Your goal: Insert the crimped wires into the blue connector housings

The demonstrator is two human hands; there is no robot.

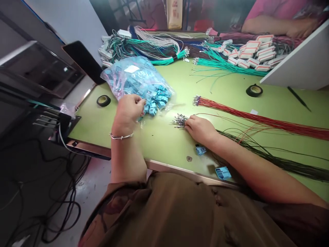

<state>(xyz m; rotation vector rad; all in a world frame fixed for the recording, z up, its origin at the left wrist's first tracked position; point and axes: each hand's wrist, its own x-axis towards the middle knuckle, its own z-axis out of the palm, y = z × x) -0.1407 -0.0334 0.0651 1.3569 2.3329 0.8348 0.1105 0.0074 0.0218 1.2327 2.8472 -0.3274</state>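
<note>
I see both forearms bare from the elbow down. The left hand (128, 109) carries a thin silver-coloured bangle (121, 136) at the wrist. The right hand (199, 128) wears no ring or band that I can make out. The torso is covered by a brown garment (180, 212) with a faint darker mottled pattern at the left shoulder.

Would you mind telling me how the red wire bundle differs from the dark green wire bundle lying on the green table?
The red wire bundle lies untouched and tightly gathered, while the dark green wire bundle fans out loosely and has the right hand resting at its terminal end. The red bundle lies farther from the person; the dark green one runs under the right forearm. Both have metal terminals at their left ends and lie on the green table.
</note>
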